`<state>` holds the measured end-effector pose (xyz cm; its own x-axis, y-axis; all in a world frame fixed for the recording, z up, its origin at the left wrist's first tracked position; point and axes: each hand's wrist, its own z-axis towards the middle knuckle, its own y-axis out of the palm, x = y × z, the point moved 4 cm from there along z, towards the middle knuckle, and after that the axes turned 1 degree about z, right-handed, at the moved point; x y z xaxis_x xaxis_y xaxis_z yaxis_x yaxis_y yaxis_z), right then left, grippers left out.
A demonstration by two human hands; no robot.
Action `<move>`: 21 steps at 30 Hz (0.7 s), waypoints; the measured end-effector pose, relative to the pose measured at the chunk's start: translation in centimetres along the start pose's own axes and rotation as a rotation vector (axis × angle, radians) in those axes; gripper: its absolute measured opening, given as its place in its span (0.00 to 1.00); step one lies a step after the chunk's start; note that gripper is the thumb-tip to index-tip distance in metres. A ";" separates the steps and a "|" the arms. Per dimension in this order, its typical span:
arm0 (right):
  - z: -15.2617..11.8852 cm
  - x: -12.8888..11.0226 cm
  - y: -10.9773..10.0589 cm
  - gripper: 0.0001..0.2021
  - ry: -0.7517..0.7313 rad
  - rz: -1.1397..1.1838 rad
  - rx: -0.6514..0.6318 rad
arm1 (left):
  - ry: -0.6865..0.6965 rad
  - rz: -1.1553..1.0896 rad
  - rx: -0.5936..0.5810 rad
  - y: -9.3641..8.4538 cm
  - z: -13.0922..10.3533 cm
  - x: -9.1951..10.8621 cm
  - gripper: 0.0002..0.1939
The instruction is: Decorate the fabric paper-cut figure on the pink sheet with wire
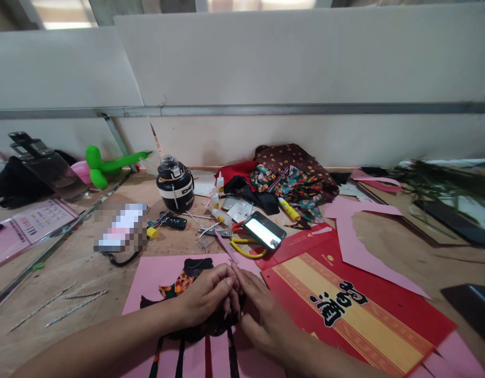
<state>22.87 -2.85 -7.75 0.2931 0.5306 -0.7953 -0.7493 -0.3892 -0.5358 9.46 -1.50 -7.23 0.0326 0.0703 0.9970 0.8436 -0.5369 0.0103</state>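
Paper sheet (pixel 159 270): front | packaging (pixel 356 321): right (cutout (pixel 352 247) overlapping) | flask (pixel 175 195): behind sheet

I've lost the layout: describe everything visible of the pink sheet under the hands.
The pink sheet, paper-like, lies flat on the table. Dark and floral fabric-like pieces sit on it, with four visible strips nearer the wearer. The left hand and right hand partly hide it; its near edge is out of frame.

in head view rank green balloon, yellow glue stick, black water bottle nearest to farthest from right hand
1. Yellow glue stick, ahead of the right hand, slightly right
2. Black water bottle, ahead and left
3. Green balloon, farther left
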 end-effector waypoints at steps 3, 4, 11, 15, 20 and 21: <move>0.2 -0.1 0.1 0.42 0.058 0.124 -0.002 | -0.008 -0.059 0.013 -0.2 0.1 -0.6 0.19; 0.3 -0.1 0.1 0.43 0.080 0.175 -0.007 | -0.008 -0.080 0.017 -0.2 0.1 -0.8 0.19; 0.1 0.3 0.0 0.40 0.022 0.012 -0.006 | 0.014 0.010 0.013 0.1 -0.1 0.1 0.18; -0.1 0.4 0.0 0.40 -0.042 -0.128 0.000 | 0.028 0.100 0.019 0.0 -0.2 0.3 0.19; 0.2 0.2 0.1 0.42 0.037 0.115 -0.002 | 0.025 0.080 0.013 0.0 0.0 0.3 0.20; 0.1 0.3 0.1 0.42 0.067 0.185 -0.004 | 0.022 0.059 0.009 0.0 0.0 0.3 0.20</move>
<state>22.78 -2.61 -8.04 0.1893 0.3983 -0.8975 -0.7918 -0.4786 -0.3794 9.42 -1.50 -6.90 0.0710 0.0200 0.9973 0.8455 -0.5317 -0.0496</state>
